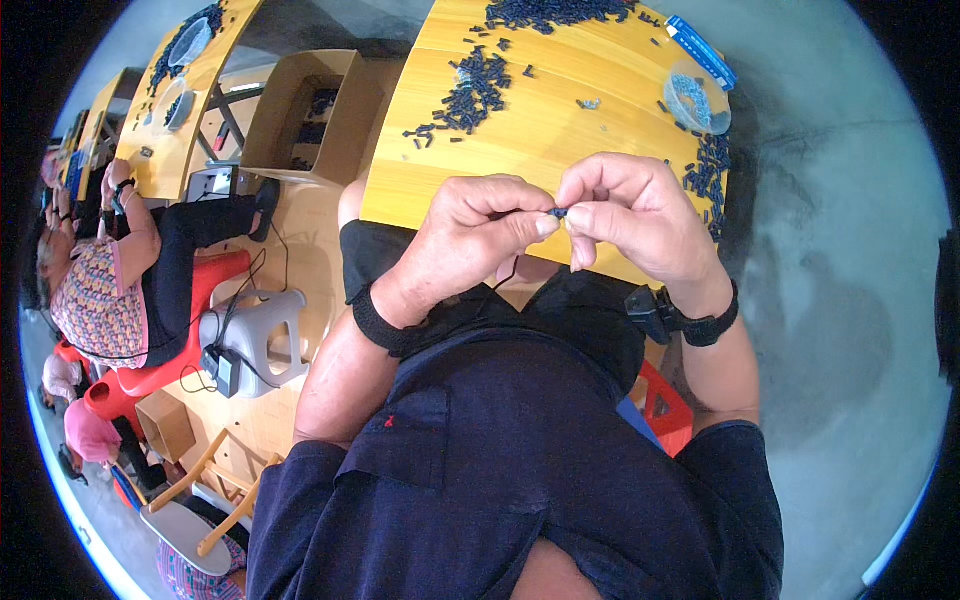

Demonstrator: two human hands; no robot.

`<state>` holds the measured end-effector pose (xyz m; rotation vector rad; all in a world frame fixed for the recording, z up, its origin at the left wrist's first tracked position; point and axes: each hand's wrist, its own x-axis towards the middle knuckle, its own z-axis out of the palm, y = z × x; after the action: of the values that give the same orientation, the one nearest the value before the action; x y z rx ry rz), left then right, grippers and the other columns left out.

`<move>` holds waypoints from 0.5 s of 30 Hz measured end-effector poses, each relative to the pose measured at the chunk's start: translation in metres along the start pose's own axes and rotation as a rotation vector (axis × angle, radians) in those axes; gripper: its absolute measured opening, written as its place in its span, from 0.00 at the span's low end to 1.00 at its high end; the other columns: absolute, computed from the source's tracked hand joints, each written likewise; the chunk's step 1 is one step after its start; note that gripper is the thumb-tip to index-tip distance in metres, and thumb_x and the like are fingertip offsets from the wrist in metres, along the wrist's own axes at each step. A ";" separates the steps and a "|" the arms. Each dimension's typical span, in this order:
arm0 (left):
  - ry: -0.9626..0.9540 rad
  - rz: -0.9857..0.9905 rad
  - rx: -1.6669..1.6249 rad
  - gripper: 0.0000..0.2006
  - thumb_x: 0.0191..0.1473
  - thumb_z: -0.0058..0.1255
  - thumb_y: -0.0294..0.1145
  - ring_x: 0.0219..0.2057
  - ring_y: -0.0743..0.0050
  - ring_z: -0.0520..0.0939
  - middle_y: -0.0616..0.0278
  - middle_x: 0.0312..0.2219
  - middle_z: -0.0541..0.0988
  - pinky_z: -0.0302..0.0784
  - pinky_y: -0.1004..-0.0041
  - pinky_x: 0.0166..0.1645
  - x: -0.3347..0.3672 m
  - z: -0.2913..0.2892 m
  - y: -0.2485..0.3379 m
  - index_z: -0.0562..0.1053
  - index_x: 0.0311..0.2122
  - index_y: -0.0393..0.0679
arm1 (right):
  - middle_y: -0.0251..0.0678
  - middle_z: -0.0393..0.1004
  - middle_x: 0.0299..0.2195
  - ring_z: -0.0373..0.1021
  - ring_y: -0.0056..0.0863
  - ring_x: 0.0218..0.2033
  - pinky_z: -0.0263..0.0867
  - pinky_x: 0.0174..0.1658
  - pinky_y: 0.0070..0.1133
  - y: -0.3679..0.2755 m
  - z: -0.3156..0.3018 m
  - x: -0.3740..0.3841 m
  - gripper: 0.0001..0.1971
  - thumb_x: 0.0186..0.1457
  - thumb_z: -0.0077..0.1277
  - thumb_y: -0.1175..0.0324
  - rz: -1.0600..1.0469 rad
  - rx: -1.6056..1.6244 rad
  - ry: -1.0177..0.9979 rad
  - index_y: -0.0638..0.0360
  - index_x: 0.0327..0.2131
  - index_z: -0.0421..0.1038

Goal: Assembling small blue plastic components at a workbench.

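Note:
Over the near edge of the yellow wooden table (545, 130), my left hand (480, 225) and my right hand (635, 215) meet with their fingertips pinched. Between them is a small dark blue piece (559, 212), mostly hidden by the fingers, so its exact kind does not show. Both hands are closed on it, thumb against forefinger. Loose small dark parts (475, 95) of a similar colour are scattered at the table's left. To the right of my right hand, more dark parts (712, 170) lie along the table edge.
A clear bowl (725, 122) of light blue bits stands at the right edge, beside a long blue box (702, 52). A larger dark heap (550, 12) lies at the far edge. On the left are a cardboard box (345, 120), a grey stool (262, 340) and a seated person (100, 300).

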<state>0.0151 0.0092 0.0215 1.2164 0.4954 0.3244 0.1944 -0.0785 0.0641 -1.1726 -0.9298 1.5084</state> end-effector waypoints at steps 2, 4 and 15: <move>0.023 0.051 -0.018 0.05 0.52 0.54 0.27 0.15 0.91 0.69 0.69 0.18 0.74 0.64 0.86 0.19 0.001 0.001 -0.002 0.76 0.32 0.36 | 0.31 0.72 0.22 0.71 0.17 0.20 0.68 0.26 0.14 0.000 -0.003 0.002 0.05 0.54 0.47 0.76 0.013 0.003 -0.012 0.67 0.32 0.71; 0.003 0.027 0.004 0.05 0.52 0.54 0.27 0.19 0.89 0.71 0.69 0.20 0.74 0.66 0.86 0.22 0.001 -0.001 -0.001 0.76 0.33 0.36 | 0.31 0.73 0.22 0.70 0.17 0.19 0.68 0.26 0.14 0.000 -0.005 0.002 0.06 0.54 0.47 0.75 0.027 0.007 -0.020 0.67 0.32 0.72; -0.040 -0.056 -0.041 0.06 0.51 0.54 0.24 0.26 0.86 0.76 0.67 0.25 0.78 0.72 0.84 0.31 0.003 0.004 0.000 0.75 0.35 0.35 | 0.33 0.73 0.22 0.70 0.16 0.18 0.68 0.24 0.14 -0.012 -0.005 0.004 0.07 0.55 0.46 0.74 0.106 -0.126 -0.028 0.68 0.33 0.72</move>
<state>0.0196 0.0069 0.0221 1.1650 0.4853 0.2606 0.2021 -0.0723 0.0729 -1.3121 -1.0065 1.5725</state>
